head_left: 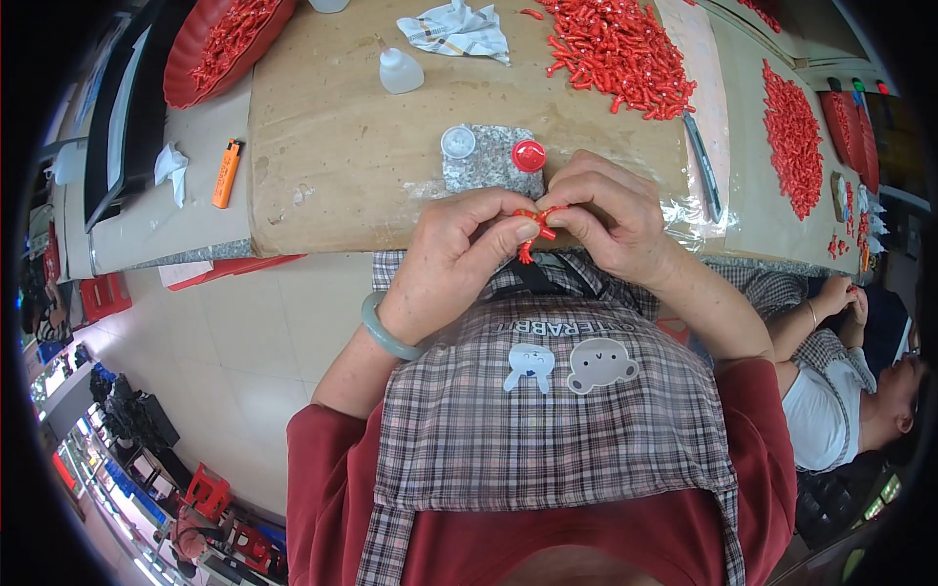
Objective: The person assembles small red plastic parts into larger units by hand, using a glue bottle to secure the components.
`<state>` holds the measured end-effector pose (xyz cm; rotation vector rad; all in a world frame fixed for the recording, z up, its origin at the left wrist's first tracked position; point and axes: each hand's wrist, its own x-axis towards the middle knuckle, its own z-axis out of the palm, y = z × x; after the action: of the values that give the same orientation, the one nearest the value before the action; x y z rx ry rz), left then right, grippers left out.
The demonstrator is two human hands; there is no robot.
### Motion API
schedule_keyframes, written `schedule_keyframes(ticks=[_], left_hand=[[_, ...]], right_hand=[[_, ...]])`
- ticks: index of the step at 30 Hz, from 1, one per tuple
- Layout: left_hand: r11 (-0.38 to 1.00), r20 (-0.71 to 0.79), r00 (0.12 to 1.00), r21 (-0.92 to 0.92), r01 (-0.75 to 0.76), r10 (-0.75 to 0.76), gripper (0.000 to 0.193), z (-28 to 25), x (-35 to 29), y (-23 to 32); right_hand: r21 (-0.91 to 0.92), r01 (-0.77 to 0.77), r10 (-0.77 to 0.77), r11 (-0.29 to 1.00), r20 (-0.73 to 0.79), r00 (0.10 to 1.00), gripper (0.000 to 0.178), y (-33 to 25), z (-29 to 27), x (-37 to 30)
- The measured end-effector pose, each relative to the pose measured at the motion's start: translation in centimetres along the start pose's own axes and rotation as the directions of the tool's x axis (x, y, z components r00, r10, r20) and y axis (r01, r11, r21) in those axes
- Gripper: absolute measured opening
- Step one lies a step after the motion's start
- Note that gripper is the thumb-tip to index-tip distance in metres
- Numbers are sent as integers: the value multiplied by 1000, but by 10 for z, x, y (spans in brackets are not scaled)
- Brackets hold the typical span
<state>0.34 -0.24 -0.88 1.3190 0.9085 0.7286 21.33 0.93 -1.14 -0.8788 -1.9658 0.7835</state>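
Between my two hands, just in front of the table's near edge, is a small red plastic figure piece (526,255) with yellowish bits. The thumb and forefinger of my left hand (451,239) pinch it from the left. From the right, the fingertips of my right hand (622,220) close on its upper part. Fingers cover much of the piece, so its full shape is hidden. Right beyond my fingers lies a speckled grey stone slab (486,176). On the slab are a round whitish cap (457,142) and a round red cap (529,155).
Beyond the slab stand a white dropper bottle (401,74) and a crumpled cloth (455,33). Red pieces heap at far right (625,59); a cutter knife (703,166) lies nearby. Leftward are an orange lighter (227,174) and a red bowl (179,83). A co-worker's hands (848,301) are at right.
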Motion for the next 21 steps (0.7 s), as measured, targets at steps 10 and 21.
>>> schedule_keyframes(ticks=[10, 21], left_hand=[[987, 3, 999, -153, 42, -42, 18, 1, 0, 5], [949, 74, 995, -303, 93, -73, 21, 1, 1, 3]], right_hand=[[-72, 161, -151, 984, 133, 980, 14, -2, -21, 24], [-98, 203, -163, 974, 314, 935, 19, -5, -30, 43]])
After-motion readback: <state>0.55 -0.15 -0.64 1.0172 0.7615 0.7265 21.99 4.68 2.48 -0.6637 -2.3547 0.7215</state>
